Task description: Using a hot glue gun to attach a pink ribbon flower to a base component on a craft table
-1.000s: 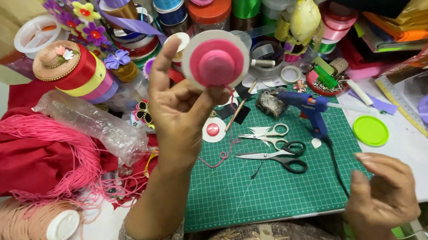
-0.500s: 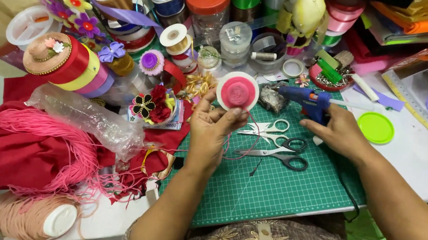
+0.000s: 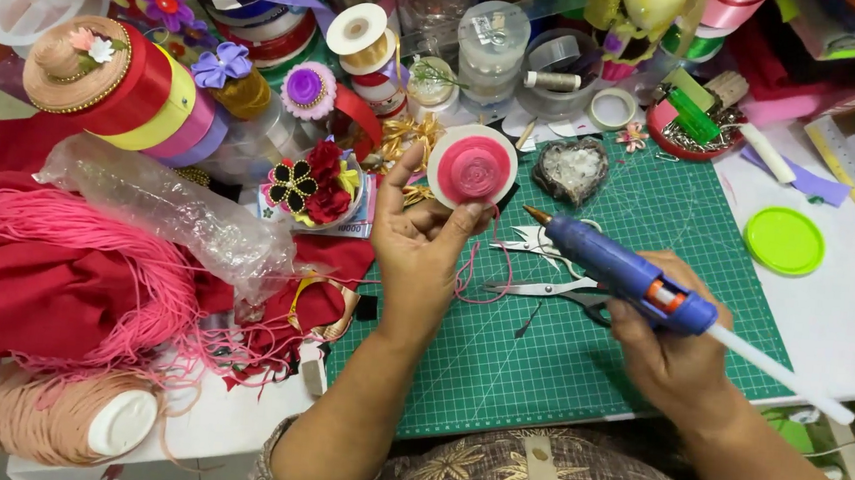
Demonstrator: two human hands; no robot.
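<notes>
Pinching a round pink-and-white disc at centre frame, the left hand holds it upright above the green cutting mat. Right of centre, the right hand is wrapped tight around a blue glue gun, nozzle aimed at the disc.

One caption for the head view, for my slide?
Left hand holds pink disc; right hand aims blue glue gun.
</notes>
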